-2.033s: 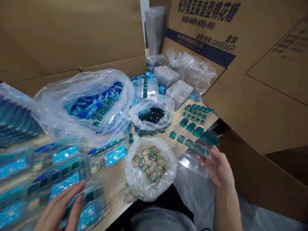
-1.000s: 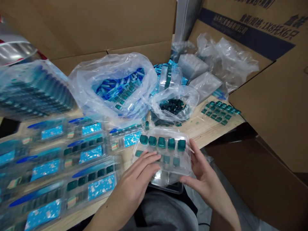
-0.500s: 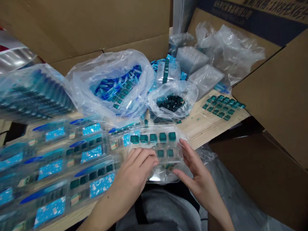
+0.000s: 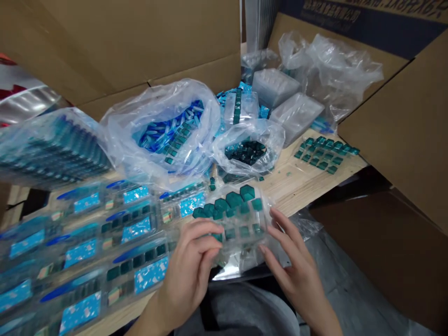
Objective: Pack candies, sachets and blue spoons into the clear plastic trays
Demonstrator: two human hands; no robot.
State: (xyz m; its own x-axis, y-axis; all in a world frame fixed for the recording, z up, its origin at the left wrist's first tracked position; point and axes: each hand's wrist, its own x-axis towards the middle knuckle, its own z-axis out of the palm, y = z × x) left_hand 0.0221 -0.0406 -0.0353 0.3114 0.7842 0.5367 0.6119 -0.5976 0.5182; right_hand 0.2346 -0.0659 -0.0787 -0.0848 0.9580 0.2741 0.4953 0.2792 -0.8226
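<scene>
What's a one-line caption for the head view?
Left hand and right hand hold a clear plastic tray of teal cubes over a wooden table.

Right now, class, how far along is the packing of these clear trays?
Filled packs lie done on the wooden table, holding teal cubes and blue cards. In hand: a clear tray of teal cubes, between the left hand and right hand. Still left: loose teal cubes, bagged blue pieces, stacked trays.

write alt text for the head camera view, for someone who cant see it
Two bare hands, the left hand and right hand, hold a clear plastic tray of teal cubes above a wooden table. Around them lie sealed packs with blue labels and a clear bag of blue pieces, with cardboard box flaps behind.
</scene>
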